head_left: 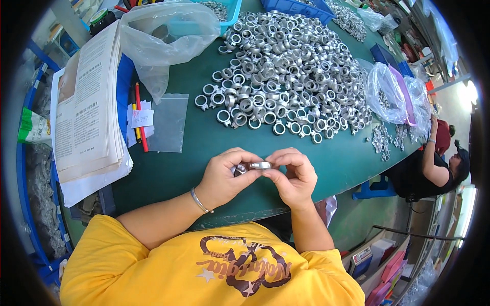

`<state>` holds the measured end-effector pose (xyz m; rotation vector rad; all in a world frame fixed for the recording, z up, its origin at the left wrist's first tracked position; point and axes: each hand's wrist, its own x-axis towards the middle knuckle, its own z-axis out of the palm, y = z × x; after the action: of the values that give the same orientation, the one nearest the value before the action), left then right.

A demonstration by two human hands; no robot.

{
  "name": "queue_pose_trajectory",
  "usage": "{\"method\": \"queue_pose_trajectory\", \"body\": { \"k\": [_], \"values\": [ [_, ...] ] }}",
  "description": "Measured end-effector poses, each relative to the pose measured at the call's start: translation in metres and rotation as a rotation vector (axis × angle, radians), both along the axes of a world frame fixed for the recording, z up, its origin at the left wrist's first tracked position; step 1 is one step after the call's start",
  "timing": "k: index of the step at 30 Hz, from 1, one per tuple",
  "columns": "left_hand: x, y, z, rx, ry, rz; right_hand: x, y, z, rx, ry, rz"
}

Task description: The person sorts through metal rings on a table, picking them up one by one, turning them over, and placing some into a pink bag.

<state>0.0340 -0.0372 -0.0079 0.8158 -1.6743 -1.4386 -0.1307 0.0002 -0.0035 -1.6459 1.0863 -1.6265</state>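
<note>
A small silver metal ring (261,165) is held between my two hands, above the near edge of the green table. My left hand (223,177) pinches its left side with thumb and fingertips. A second metal piece (238,170) is tucked in the same hand, partly hidden by the fingers. My right hand (296,177) grips the ring's other side between thumb and index finger. Beyond my hands spreads a large heap of similar silver metal rings (301,66), many with a small lug on the side.
The green table (168,173) carries a stack of printed sheets (89,102), pens (139,117), a flat clear bag (171,122) and a large plastic bag (171,38). Blue bins (301,7) stand at the back. Small metal parts (381,140) lie right, near a seated person (434,173).
</note>
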Motion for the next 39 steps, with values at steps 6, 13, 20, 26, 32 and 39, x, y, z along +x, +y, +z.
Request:
{"method": "queue_pose_trajectory", "body": {
  "k": [6,13,20,26,32,39],
  "values": [
    [0.002,-0.002,0.002,0.077,0.022,0.046,-0.009,-0.003,0.0,0.063,0.102,0.087],
    [0.003,0.0,0.008,0.477,0.182,0.027,-0.005,-0.001,-0.003,0.041,0.185,0.079],
    [0.005,0.0,0.009,0.341,0.238,-0.014,0.001,-0.003,-0.003,-0.097,0.368,-0.034],
    [0.005,0.0,0.009,0.312,0.224,-0.001,0.002,-0.004,-0.002,-0.179,0.464,-0.077],
    [0.006,-0.001,0.006,0.253,0.182,-0.033,0.004,-0.002,0.004,-0.276,0.575,-0.103],
    [0.002,0.0,0.005,0.013,0.137,0.014,0.002,0.005,-0.009,0.259,-0.238,-0.021]
  ]
}}
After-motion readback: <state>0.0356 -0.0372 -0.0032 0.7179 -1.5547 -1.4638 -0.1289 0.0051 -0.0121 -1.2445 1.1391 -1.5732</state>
